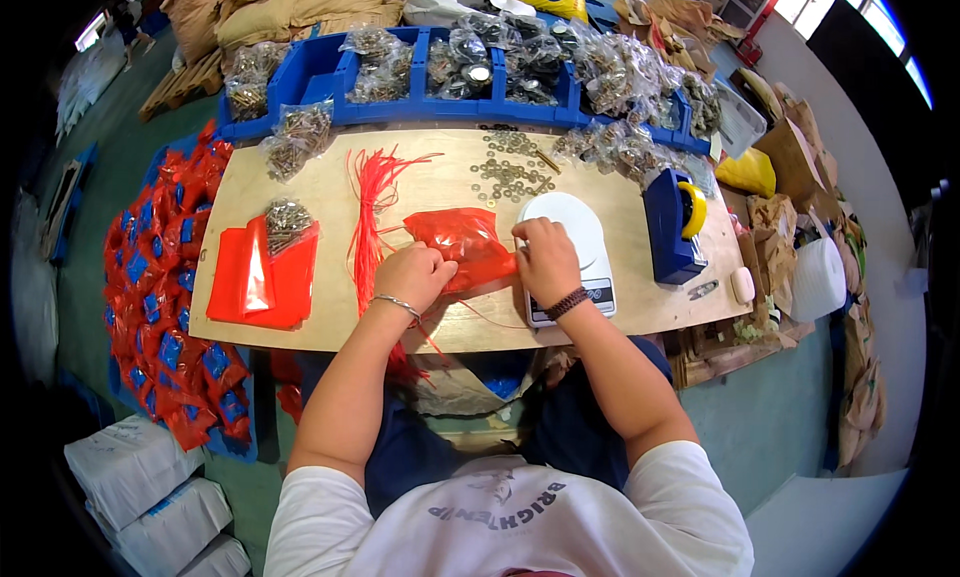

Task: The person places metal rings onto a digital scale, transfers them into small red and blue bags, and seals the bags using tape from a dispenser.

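Frame centre: left hand (pixel 418 275), fingers curled at red bag (pixel 462 235), grip unclear; right hand (pixel 548 264) clamped on bag's end (white scale (pixel 590 229) beneath).

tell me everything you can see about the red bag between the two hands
The red bag looks like thin, glossy, slightly see-through plastic, creased and catching bright highlights. It lies on its side on the pale wooden tabletop, a little puffed out; its contents can't be made out. Its right end narrows toward the right hand, whose curled fingers appear to hold it beside the white scale. The left hand is at its lower left edge; its exact grip is unclear.
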`<state>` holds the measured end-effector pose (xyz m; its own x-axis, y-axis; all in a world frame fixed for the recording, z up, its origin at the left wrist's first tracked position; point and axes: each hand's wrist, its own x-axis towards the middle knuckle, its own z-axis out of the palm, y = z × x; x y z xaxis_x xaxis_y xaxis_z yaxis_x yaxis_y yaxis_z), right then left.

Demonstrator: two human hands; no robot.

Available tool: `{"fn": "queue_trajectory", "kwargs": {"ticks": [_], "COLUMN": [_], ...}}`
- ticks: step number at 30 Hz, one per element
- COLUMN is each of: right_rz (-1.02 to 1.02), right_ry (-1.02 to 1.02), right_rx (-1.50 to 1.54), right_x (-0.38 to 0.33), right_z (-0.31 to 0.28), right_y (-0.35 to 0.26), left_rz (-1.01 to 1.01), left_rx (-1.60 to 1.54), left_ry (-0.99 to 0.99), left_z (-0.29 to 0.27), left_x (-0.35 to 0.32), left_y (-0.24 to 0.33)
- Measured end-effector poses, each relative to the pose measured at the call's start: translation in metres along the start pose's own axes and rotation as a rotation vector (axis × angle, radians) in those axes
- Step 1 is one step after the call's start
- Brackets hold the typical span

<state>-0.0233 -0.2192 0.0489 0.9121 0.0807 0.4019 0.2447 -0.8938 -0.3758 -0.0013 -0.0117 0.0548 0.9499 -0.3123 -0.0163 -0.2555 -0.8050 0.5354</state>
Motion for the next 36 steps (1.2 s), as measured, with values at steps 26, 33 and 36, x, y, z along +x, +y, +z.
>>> {"fn": "queue_trajectory", "kwargs": {"ticks": [26, 33, 36], "right_rz": [0.568, 0.824, 0.829], "right_ry": [0.714, 0.446, 0.440], "right_rx": [-0.025, 0.227, 0.333], "right_x": [-0.069, -0.099, -0.098], "right_z": [-0.125, -0.128, -0.127], "right_y": [0.202, 0.249, 0.251], "left_rz": [-0.044, -0.181, -0.193], "left_rx": [-0.128, 0.116, 0.130], "left_ry": [-0.182, -0.257, -0.278], "left_z": [-0.020, -0.023, -0.024], "left_x": [-0.013, -0.006, -0.006], "left_y": [-0.024, -0.014, -0.015]}}
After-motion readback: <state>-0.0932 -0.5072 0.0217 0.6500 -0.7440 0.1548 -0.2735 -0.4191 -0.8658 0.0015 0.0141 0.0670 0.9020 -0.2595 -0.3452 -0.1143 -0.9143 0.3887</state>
